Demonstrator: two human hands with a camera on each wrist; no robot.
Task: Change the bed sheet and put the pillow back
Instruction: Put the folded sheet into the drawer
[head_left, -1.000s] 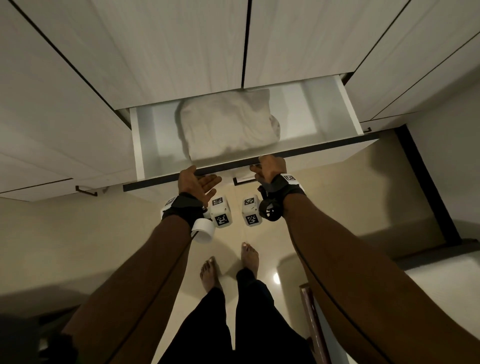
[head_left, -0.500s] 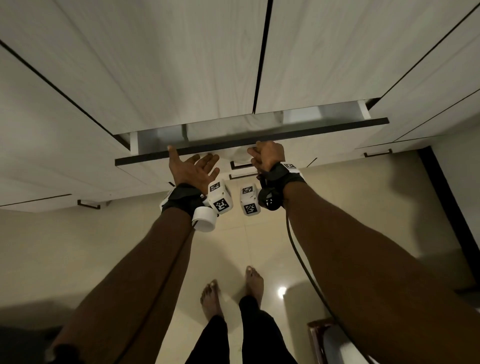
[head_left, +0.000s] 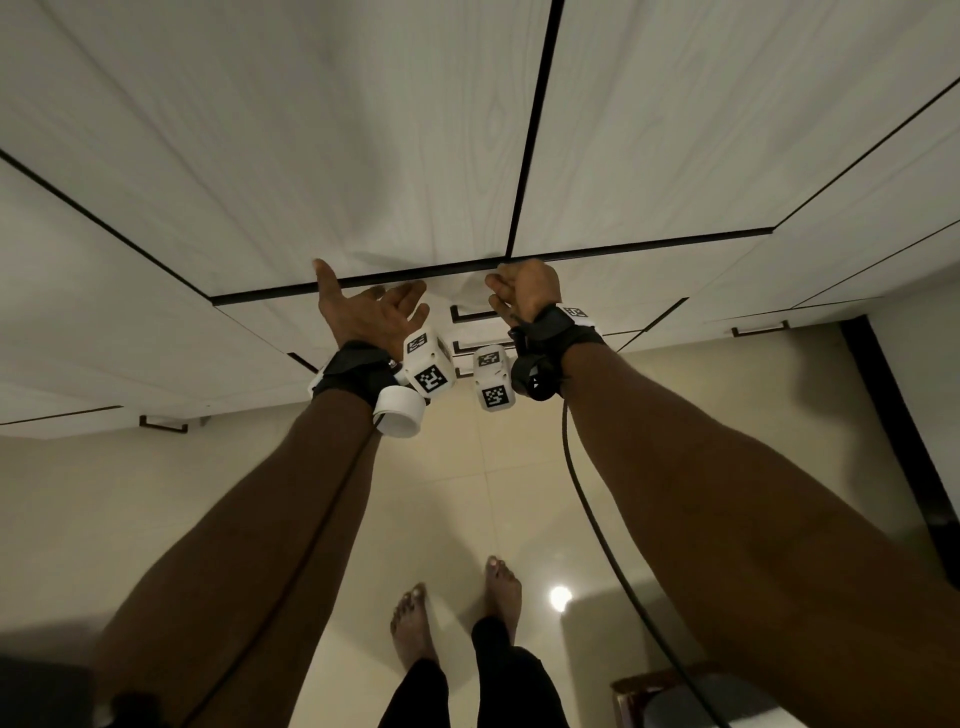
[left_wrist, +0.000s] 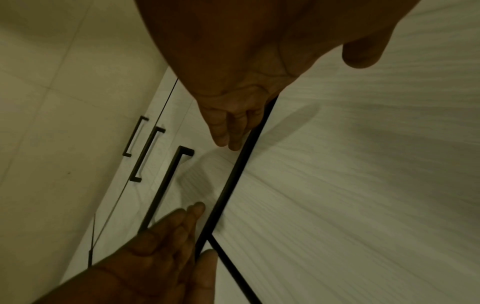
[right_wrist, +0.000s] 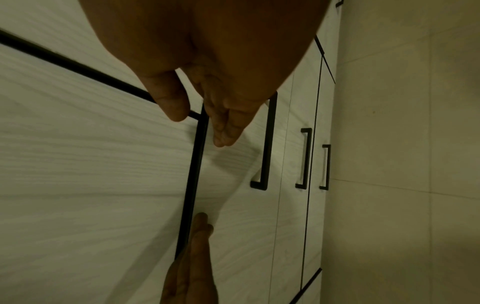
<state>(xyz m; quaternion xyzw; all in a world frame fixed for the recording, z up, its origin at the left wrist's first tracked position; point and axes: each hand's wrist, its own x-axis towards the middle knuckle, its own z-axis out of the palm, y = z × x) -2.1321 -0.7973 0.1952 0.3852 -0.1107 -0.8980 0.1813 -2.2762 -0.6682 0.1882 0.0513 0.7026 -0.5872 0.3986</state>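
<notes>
The white drawer front (head_left: 649, 275) sits flush with the cupboard, its dark top edge level with my fingertips. My left hand (head_left: 371, 312) is held palm-up, fingers straight (left_wrist: 226, 131), against the front just left of the black handle (head_left: 470, 314). My right hand (head_left: 524, 291) is beside it on the right, fingers straight (right_wrist: 226, 127), with the thumb at the dark edge. Neither hand holds anything. No sheet or pillow shows in any view.
Tall white cupboard doors (head_left: 363, 130) rise above the drawer. More drawers with black handles (right_wrist: 305, 158) lie below it. My bare feet (head_left: 457, 613) stand on the cream tiled floor. A dark-framed seat (head_left: 691, 701) is at the lower right.
The drawer holding a folded white cloth has slid fully shut under both hands. My right hand let go of the drawer's edge and straightened its fingers.
</notes>
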